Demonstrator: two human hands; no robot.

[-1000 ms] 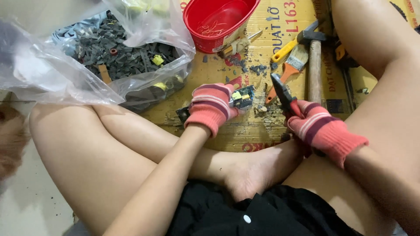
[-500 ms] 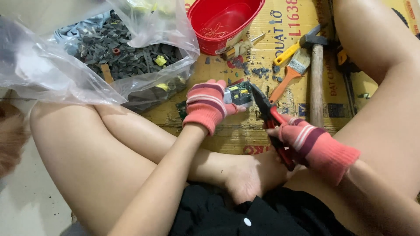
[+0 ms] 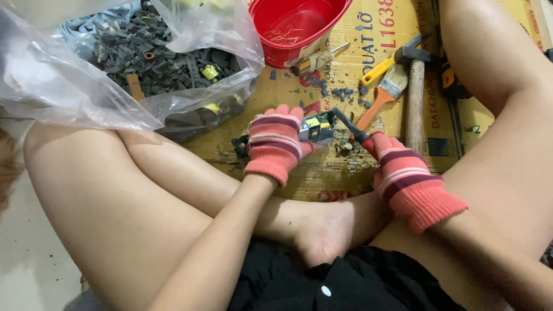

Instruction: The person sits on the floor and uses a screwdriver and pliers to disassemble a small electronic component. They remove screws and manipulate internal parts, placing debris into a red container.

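Left hand (image 3: pixel 275 147): gloved, pinching board (image 3: pixel 317 129) firmly; keep it steady.
Right hand (image 3: pixel 403 173): fist round pliers (image 3: pixel 348 128); tips at board edge, grip squarely.

A red bowl (image 3: pixel 296 26) is sitting on the cardboard sheet (image 3: pixel 368 63), with a hammer (image 3: pixel 415 86) and an orange-handled brush (image 3: pixel 383 98) lying beside it. A clear plastic bag (image 3: pixel 69 86) is holding dark plastic scraps (image 3: pixel 161 57).

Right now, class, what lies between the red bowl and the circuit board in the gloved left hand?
Head view: dark plastic crumbs scattered on cardboard.
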